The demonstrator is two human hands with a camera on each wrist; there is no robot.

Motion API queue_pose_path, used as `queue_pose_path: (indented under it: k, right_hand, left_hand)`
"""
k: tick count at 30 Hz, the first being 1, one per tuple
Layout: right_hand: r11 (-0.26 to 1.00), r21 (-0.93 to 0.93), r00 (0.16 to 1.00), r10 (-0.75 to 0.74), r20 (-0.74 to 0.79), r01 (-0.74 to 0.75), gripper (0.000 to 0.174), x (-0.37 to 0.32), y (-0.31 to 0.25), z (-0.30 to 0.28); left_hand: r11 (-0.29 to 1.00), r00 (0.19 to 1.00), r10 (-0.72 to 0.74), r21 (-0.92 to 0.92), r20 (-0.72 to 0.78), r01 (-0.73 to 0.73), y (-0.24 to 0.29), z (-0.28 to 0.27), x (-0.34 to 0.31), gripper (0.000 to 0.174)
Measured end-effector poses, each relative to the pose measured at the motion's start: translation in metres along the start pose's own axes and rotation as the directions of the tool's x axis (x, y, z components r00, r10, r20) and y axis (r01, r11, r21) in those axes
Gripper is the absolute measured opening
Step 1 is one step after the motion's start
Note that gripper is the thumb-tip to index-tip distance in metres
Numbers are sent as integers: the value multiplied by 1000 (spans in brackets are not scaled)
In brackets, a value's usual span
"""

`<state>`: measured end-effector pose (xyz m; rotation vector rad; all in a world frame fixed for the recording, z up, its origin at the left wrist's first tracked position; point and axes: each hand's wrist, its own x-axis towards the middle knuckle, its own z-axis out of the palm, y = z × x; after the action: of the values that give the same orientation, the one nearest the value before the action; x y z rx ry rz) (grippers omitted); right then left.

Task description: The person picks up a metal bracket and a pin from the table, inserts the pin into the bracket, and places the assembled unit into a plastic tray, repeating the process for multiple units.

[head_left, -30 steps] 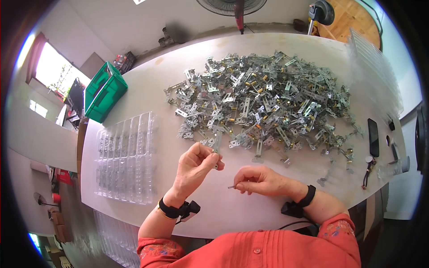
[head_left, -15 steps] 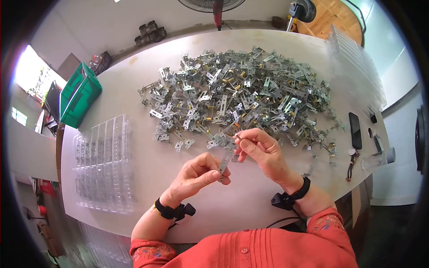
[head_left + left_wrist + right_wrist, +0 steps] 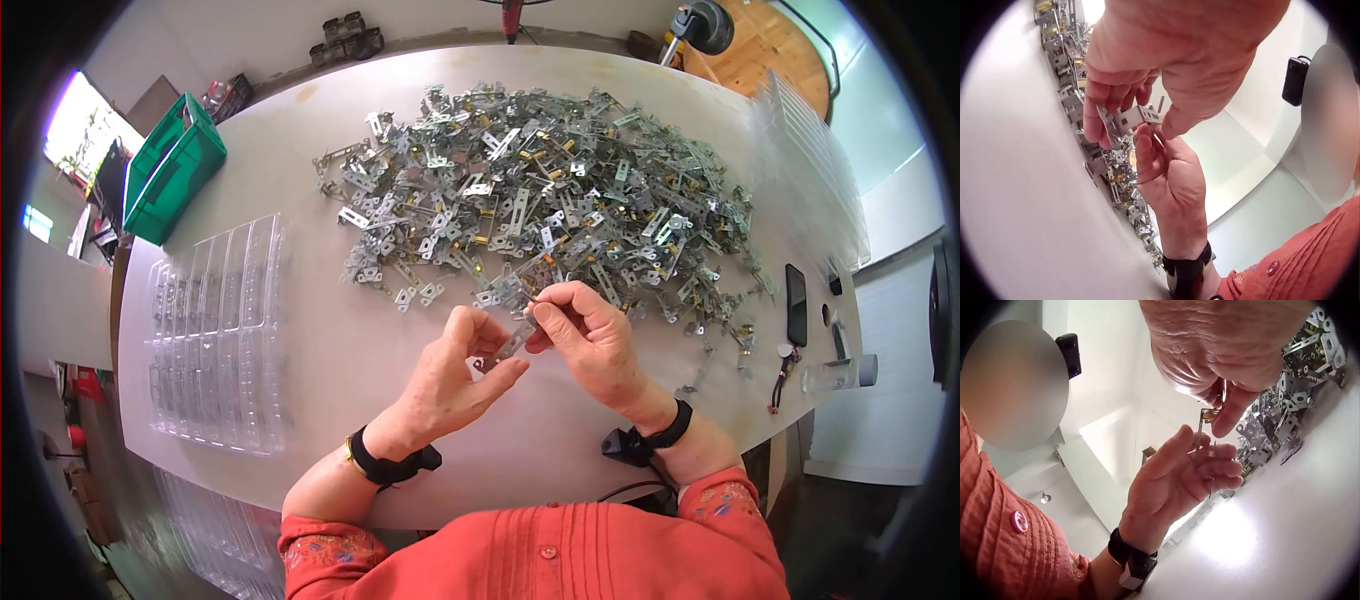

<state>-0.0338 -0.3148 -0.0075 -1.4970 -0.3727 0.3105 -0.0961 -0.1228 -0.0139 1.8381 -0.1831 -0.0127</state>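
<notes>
My left hand (image 3: 445, 372) holds a flat, slotted metal bracket (image 3: 508, 346) with bent ends, its thumb stretched out along the near side. In the left wrist view the bracket (image 3: 1127, 119) lies between the fingers of both hands. My right hand (image 3: 592, 340) meets its far end and pinches a thin metal piece (image 3: 529, 297) there, mostly hidden by thumb and forefinger. From the right wrist, the bracket (image 3: 1200, 428) shows edge-on, just above the left fingers. Beyond the hands spreads a big heap of similar brackets (image 3: 540, 190), some with brass-coloured parts.
On the left lies a clear compartment tray (image 3: 215, 340) with parts in it, near a green crate (image 3: 175, 170). Stacked clear trays (image 3: 810, 170) stand at the far right, with a phone (image 3: 796, 305), a corded item (image 3: 783, 378) and a clear bottle (image 3: 838, 375) nearer.
The right hand, carrying the thin piece, has come from the right to the bracket's far end. The left hand has lowered the bracket from the heap's edge and its thumb has straightened.
</notes>
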Motion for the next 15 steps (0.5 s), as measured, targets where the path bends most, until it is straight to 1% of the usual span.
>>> queue_pose_path:
  k: [1, 3, 4, 6, 7, 8, 9, 10, 12, 13, 15]
  right_hand:
    - [1000, -1, 1000, 5, 9, -5, 9, 0, 1, 2]
    - [1000, -28, 999, -11, 45, 12, 9, -2, 2, 6]
    - [999, -31, 999, -8, 50, 9, 9, -2, 3, 8]
    - [998, -38, 998, -46, 33, 47, 9, -2, 7, 11]
    - [998, -42, 998, -44, 37, 46, 9, 0, 10, 10]
    - [983, -71, 986, -169, -6, 168, 8, 4, 14, 8]
    - [952, -104, 955, -293, -42, 288, 8, 6, 16, 7]
    - [952, -102, 956, -292, -33, 288, 8, 7, 15, 5]
    - [996, 16, 996, -91, -5, 91, 8, 6, 8, 2]
    - [996, 17, 996, -91, 7, 91, 8, 6, 4, 3]
    - [997, -68, 999, 26, 44, -22, 8, 3, -3, 5]
  left_hand:
    - [1000, 1000, -5, -3, -8, 5, -1, 1, -1, 34]
    - [996, 997, -74, -48, 3, 74, -7, 3, -3, 32]
    - [996, 997, -76, -52, -1, 76, -12, 4, -4, 32]
    - [980, 995, -97, -175, 12, 98, -21, 4, -3, 27]
    - [979, 995, -97, -179, 9, 97, -21, 3, -3, 27]
    - [950, 991, -133, -282, 26, 135, -20, 0, -3, 24]
    - [909, 985, -167, -381, 45, 171, -19, -2, -3, 21]
    - [908, 985, -169, -383, 36, 170, -17, -5, -2, 21]
    - [813, 973, -213, -535, 93, 229, -15, -12, 0, 20]
    - [813, 973, -216, -536, 82, 226, -16, -14, 0, 20]
    - [732, 971, -230, -646, 62, 215, -18, -15, 1, 22]
